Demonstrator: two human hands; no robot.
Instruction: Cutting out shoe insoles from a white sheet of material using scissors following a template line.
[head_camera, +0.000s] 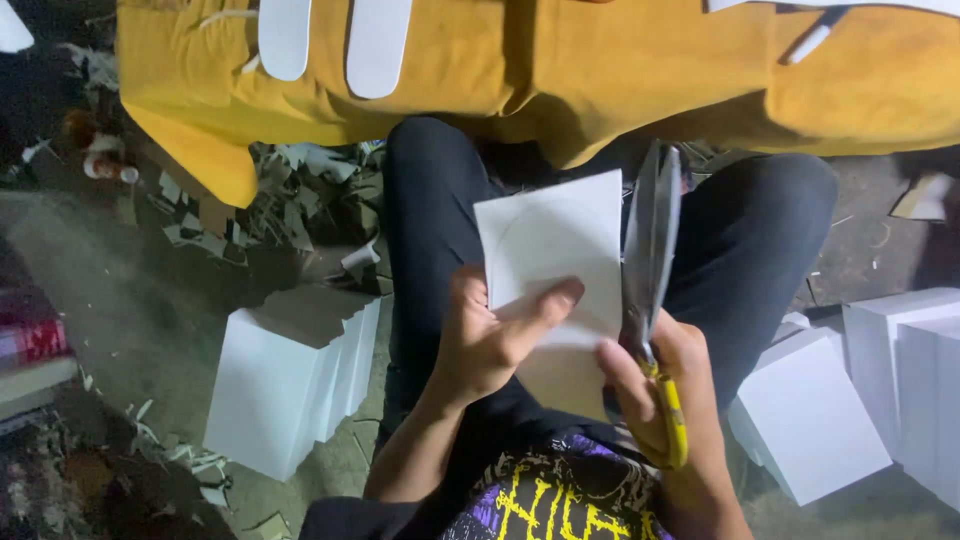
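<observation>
Two hands, a stack of white sheets and a pair of scissors over the lap.

Nearest to me, my left hand (490, 345) was closed around a small stack of white sheets (552, 265), thumb on the front and fingers behind, I think so that the sheets stayed together and stood up from the lap. The top sheet looked clean and stiff, with a faint curved line on it. My right hand (665, 385) was closed on the yellow handles of the scissors (652, 290); the grey blades pointed away from me, just beside the right edge of the stack, but I could not tell if they were parted. Further out, piles of white cards (290, 375) stood on the floor (130, 270) at both sides, near paper scraps (270, 205), and a yellow cloth (600, 70) lay beyond my knees.
</observation>
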